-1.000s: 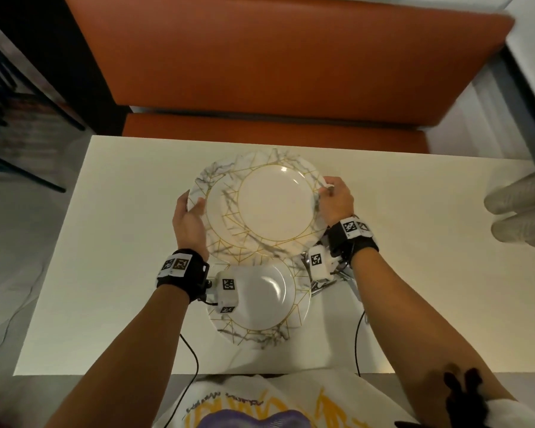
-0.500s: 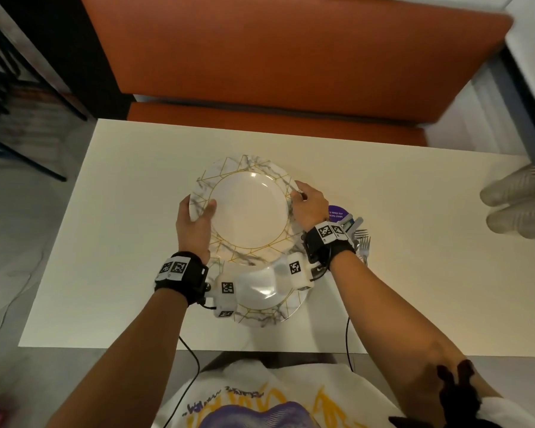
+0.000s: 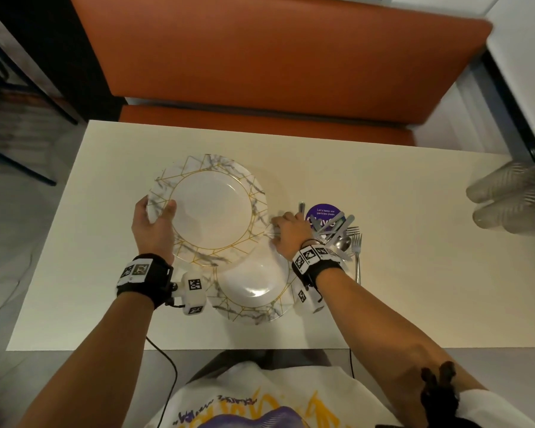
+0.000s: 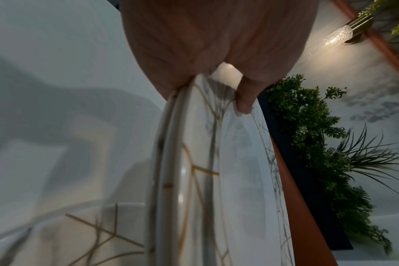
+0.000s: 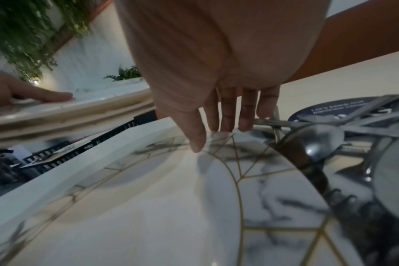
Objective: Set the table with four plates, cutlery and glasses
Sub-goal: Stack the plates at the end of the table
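Observation:
My left hand [image 3: 155, 219] grips the left rim of a small stack of marble-patterned plates with gold lines [image 3: 212, 208], held above the table. In the left wrist view its thumb [image 4: 244, 102] lies on the top plate [image 4: 237, 171], with the other fingers underneath. One more such plate [image 3: 254, 288] lies flat on the table near me. My right hand [image 3: 280, 231] is off the stack. Its straight fingers [image 5: 228, 115] touch the far rim of the lying plate [image 5: 182, 207], beside a cutlery pile [image 3: 340, 234].
The cutlery lies on a round purple sticker [image 3: 323, 213] on the cream table [image 3: 414, 273]. Clear plastic cups [image 3: 513, 196] lie at the table's right edge. An orange bench [image 3: 260, 63] runs along the far side.
My right hand let go of the stack's right rim and dropped to the lying plate's rim. The stack moved left, now held by the left hand alone.

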{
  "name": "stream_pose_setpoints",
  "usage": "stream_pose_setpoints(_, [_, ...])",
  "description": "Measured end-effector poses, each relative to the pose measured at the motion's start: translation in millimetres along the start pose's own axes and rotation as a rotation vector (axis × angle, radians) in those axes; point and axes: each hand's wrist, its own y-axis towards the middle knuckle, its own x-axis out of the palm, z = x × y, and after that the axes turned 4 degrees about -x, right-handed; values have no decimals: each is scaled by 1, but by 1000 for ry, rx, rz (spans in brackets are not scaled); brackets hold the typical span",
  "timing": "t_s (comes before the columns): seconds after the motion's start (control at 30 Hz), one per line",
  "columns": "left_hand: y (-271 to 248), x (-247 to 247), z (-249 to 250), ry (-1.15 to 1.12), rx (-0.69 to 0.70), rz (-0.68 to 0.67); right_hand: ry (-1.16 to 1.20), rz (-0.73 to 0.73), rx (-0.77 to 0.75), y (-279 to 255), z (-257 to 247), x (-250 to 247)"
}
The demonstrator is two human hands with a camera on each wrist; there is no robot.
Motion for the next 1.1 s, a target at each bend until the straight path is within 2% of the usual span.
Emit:
stream_pose_setpoints(0.2, [3,-9,-4,-10,8,7,12,6,19,0,-2,4])
stream_pose_setpoints(0.37, [8,-12,-4,-32,22,10,119,49,26,2,2,-2])
stream_pose_setpoints(0.5, [11,-7,8,-38,18,6,314,28,37,8,4,-15])
stream_pose_setpoints(0.63, [15,1,25,-52,50,1,517,85,90,6,14,-37])
stream_pose_setpoints(0.73, [18,9,37,-55,66,-15,627,80,67,5,28,-57])
stream_pose_setpoints(0.97, [22,30,58,-71,105,-22,700,261,158,-3,78,-109])
stream_pose_setpoints(1.1, [19,47,62,-57,118,-37,700,431,216,-12,113,-143])
